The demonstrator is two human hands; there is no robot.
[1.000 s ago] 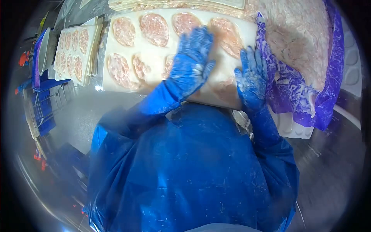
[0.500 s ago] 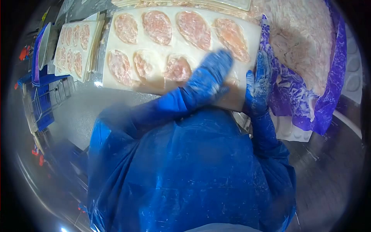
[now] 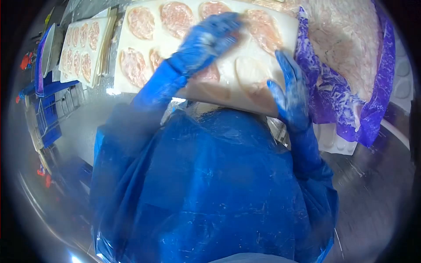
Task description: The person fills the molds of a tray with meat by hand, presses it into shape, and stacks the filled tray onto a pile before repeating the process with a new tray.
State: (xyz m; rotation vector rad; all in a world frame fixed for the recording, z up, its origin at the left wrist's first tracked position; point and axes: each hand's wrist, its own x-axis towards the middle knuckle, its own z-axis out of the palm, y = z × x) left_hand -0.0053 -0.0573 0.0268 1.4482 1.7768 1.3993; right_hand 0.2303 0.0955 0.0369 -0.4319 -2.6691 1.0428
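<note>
A white tray [image 3: 228, 65] with two rows of oval hollows lies in front of me, most hollows filled with pale pink minced meat [image 3: 176, 19]. My left hand [image 3: 210, 41], in a wet blue glove, is over the upper middle of the tray; motion blurs it, and what its fingers hold, if anything, cannot be made out. At the tray's right edge rests my right hand [image 3: 291, 90], gloved in blue with white residue, its thumb and fingers apart. The oval nearest it in the lower row shows mostly white.
A large heap of minced meat [image 3: 346, 44] on purple film [image 3: 326, 94] is at the right. At the left stands a stack of filled trays [image 3: 81, 52] beside a blue wire rack [image 3: 49, 116]. Another white moulded tray [image 3: 335, 142] lies below the film.
My left hand has moved up and left across the tray, uncovering the lower-row hollow near the right. My right hand's fingers have spread and shifted onto the tray's edge.
</note>
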